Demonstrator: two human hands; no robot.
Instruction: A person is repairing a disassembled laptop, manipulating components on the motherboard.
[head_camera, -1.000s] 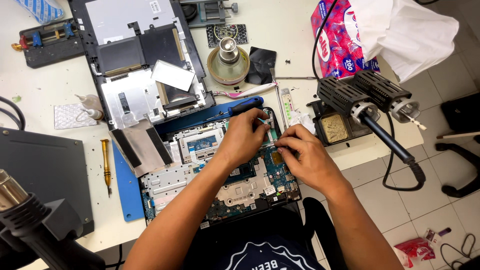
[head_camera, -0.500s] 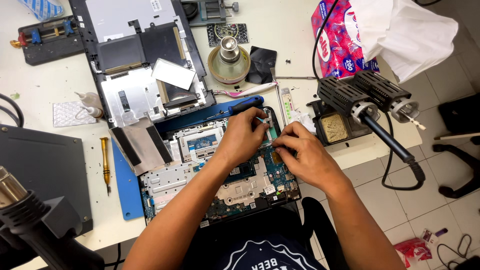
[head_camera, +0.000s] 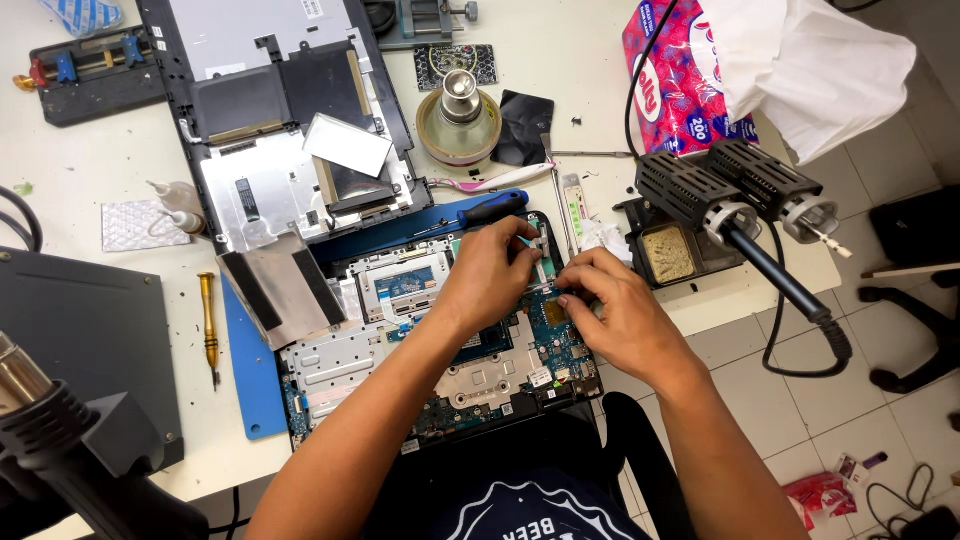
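- Two hands meet over the far right corner of an opened laptop base (head_camera: 430, 350), which lies on a blue mat (head_camera: 245, 370) on the desk (head_camera: 100, 290).
- The left hand (head_camera: 490, 275) has its fingers curled together, and the fingertips pinch a small pale teal piece (head_camera: 527, 242) at the board's far edge; what the piece is exactly, I cannot tell.
- The right hand (head_camera: 610, 310) lies just beside it, to the right, with fingers bent and pressed down on the green circuit board (head_camera: 555, 345); if it pinches something, its own fingers hide this.
- The fingertips of both hands point to each other and are almost touching; the small piece is between them, a little nearer to the left hand.
- The long axis of the laptop base goes from near left to far right, so the spot being worked on is at its far end, directly under the fingertips.
- A screwdriver with a black and blue handle (head_camera: 490, 210) lies just beyond the left hand, along the mat's edge.
- The board is glossy green with a flat silver metal plate (head_camera: 480, 375) below the wrists; a dull grey laptop cover (head_camera: 290, 130) is farther to the left.
- Beyond the right hand stands a black ribbed soldering stand (head_camera: 720, 190).
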